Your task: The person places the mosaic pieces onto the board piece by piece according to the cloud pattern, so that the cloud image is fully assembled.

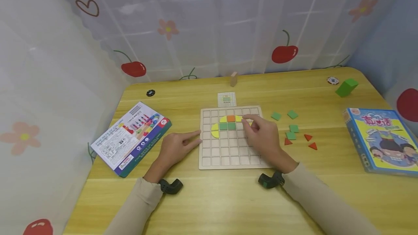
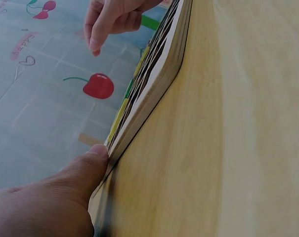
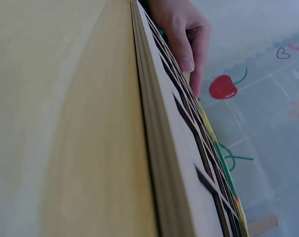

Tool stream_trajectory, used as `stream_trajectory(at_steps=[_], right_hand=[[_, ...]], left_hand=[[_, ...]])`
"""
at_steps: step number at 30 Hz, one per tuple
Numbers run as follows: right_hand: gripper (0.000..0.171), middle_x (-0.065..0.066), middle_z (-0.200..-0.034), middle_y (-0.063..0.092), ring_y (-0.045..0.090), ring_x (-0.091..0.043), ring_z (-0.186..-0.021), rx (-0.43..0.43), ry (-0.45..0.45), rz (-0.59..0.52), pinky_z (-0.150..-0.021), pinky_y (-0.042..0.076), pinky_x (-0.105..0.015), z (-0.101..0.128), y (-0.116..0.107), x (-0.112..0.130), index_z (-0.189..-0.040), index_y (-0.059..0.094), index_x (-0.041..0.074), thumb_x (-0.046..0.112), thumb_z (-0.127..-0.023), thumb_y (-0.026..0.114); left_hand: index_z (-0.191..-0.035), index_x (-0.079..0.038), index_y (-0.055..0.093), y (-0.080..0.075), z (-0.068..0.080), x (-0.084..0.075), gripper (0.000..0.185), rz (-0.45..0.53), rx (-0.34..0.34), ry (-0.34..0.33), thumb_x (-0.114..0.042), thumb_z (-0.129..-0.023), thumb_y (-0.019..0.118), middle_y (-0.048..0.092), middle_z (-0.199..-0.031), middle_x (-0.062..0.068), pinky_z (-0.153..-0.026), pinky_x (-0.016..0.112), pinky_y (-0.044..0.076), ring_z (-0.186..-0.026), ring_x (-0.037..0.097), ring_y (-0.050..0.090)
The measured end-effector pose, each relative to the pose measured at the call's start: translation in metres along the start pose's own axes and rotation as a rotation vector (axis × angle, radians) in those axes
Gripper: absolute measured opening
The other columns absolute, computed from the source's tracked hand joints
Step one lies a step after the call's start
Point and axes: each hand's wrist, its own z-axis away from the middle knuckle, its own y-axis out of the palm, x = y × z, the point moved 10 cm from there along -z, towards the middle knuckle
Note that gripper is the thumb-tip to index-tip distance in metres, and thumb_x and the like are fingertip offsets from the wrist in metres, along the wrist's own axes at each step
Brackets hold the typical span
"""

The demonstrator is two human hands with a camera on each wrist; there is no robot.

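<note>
A wooden grid board (image 1: 225, 151) lies on the table, with yellow curved pieces (image 1: 215, 131), an orange square (image 1: 230, 118) and green squares (image 1: 227, 126) in its upper cells. With thumb and forefinger extended, my left hand (image 1: 176, 147) touches the board's left edge. Above the board's upper right part, my right hand (image 1: 266, 137) pinches a small red piece (image 2: 96, 52); its exact shape is too small to tell. That hand hides some cells. Just behind the board lies a small pattern card (image 1: 226, 99).
Right of the board are several loose green squares (image 1: 293, 128) and red triangles (image 1: 308, 137). A boxed toy (image 1: 130, 139) lies at left, a yellow-blue game box (image 1: 385, 140) at right. Farther back are a wooden block (image 1: 233, 79), a green block (image 1: 347, 87) and two round chips (image 1: 150, 93).
</note>
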Motion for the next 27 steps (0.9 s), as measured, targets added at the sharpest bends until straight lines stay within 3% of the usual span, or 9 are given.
stream_trajectory(at_steps=[5,11,18,23,27], right_hand=[[0.008,0.008,-0.058,0.045,0.038,-0.008,-0.05,0.017,0.033,-0.008,-0.047,0.029,-0.021,0.01,-0.027,-0.014,-0.098,0.079,0.01,0.013,-0.091,0.078],[0.013,0.008,-0.057,0.047,0.037,-0.006,-0.048,0.023,0.068,0.099,-0.045,0.028,-0.021,0.025,-0.069,-0.035,-0.1,0.078,0.007,0.012,-0.088,0.081],[0.02,0.003,-0.057,0.047,0.034,-0.007,-0.044,0.061,0.219,0.242,-0.042,0.026,-0.024,0.027,-0.118,-0.076,-0.112,0.078,0.008,0.021,-0.098,0.071],[0.03,0.002,-0.057,0.046,0.038,-0.014,-0.046,0.196,0.234,0.346,-0.044,0.029,-0.03,0.029,-0.129,-0.092,-0.127,0.072,0.005,0.022,-0.103,0.064],[0.032,0.005,-0.052,0.04,0.035,-0.015,-0.047,0.269,0.17,0.41,-0.046,0.027,-0.031,0.031,-0.127,-0.092,-0.128,0.07,0.002,0.016,-0.1,0.068]], left_hand=[[-0.128,-0.033,0.073,0.0,0.0,0.0,0.038,-0.001,-0.001,-0.002,-0.053,-0.095,0.069,0.03,-0.051,-0.013,-0.05,0.028,0.022,-0.049,0.004,0.023],[-0.128,-0.032,0.074,-0.002,-0.001,-0.003,0.038,-0.006,-0.011,0.015,-0.051,-0.095,0.069,0.032,-0.05,-0.013,-0.049,0.028,0.022,-0.048,0.004,0.024],[-0.127,-0.031,0.074,-0.003,-0.002,-0.003,0.037,-0.005,-0.024,0.025,-0.05,-0.095,0.071,0.033,-0.051,-0.013,-0.049,0.028,0.023,-0.048,0.004,0.026],[-0.127,-0.031,0.074,-0.002,-0.001,-0.003,0.037,-0.002,-0.024,0.026,-0.05,-0.095,0.071,0.033,-0.05,-0.013,-0.049,0.028,0.023,-0.048,0.004,0.026],[-0.126,-0.031,0.074,-0.003,-0.001,-0.002,0.037,-0.002,-0.028,0.029,-0.05,-0.095,0.071,0.032,-0.05,-0.013,-0.049,0.028,0.023,-0.048,0.004,0.024]])
